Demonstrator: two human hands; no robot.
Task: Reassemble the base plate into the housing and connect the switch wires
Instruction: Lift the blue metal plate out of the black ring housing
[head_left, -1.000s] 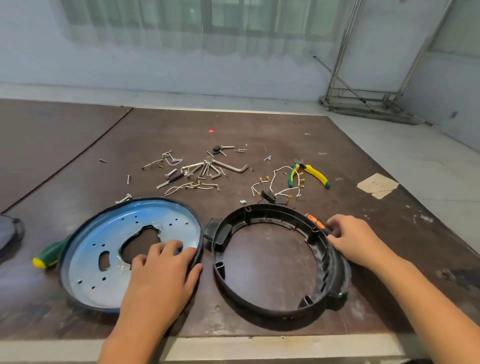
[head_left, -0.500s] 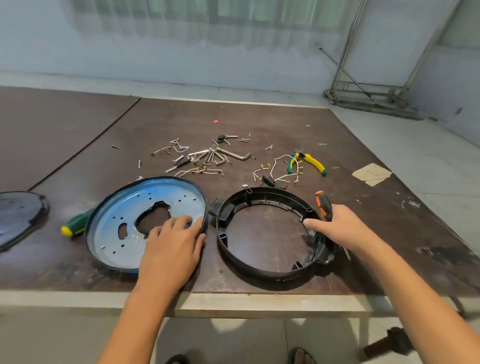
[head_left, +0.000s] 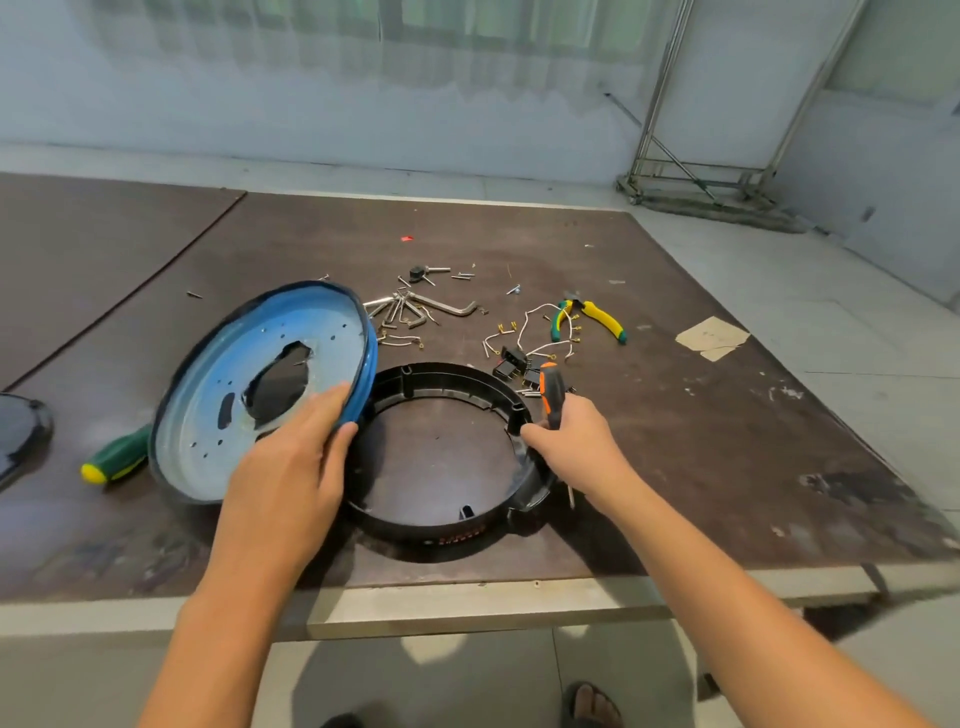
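The round blue-tinted metal base plate (head_left: 228, 384), with a ragged centre hole, is tilted up off the table, its right rim above the left edge of the housing. My left hand (head_left: 291, 467) grips that right rim. The black ring-shaped housing (head_left: 447, 525) lies flat on the table. My right hand (head_left: 576, 447) rests on the housing's right wall and holds an orange-and-black screwdriver (head_left: 551, 387). White switch wires with brass terminals (head_left: 535, 332) and small black switches (head_left: 511, 361) lie just behind the housing.
Green-and-yellow pliers (head_left: 592, 317), hex keys and loose screws (head_left: 415, 306) are scattered behind. A green screwdriver (head_left: 117, 457) lies left of the plate, and a dark cover (head_left: 21, 431) sits at the left edge. The table's front edge (head_left: 467, 597) is near.
My left hand has lifted the base plate's right side off the table and swung it toward the housing. My right hand has picked up the orange screwdriver and kept hold of the housing's wall.
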